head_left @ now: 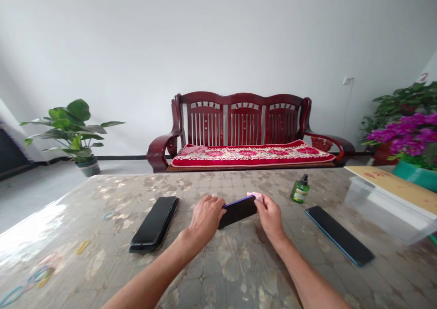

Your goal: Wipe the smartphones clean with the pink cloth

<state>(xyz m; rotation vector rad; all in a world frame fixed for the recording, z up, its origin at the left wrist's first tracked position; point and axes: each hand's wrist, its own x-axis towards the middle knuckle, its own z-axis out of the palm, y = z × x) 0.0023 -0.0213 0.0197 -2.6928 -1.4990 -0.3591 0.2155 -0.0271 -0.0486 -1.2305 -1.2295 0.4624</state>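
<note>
A dark smartphone (238, 211) with a blue-violet edge is held tilted over the table, its black face toward me. My left hand (207, 215) grips its left end, fingers over the top edge. At the other end, my right hand (269, 214) pinches a small pink cloth (256, 196) against the phone's upper right corner. Left of my hands lies a stack of black phones (155, 222). Another phone with a blue edge (339, 235) lies to the right, and a green bottle with a black cap (301, 189) stands behind it.
Rubber bands (41, 276) lie at the table's left. On the right stand a clear plastic box (382, 209), a tan board (396, 184) and purple flowers (406, 134) in a teal pot. Beyond the patterned table (235, 268) are a wooden bench (244, 118) and a potted plant (77, 131).
</note>
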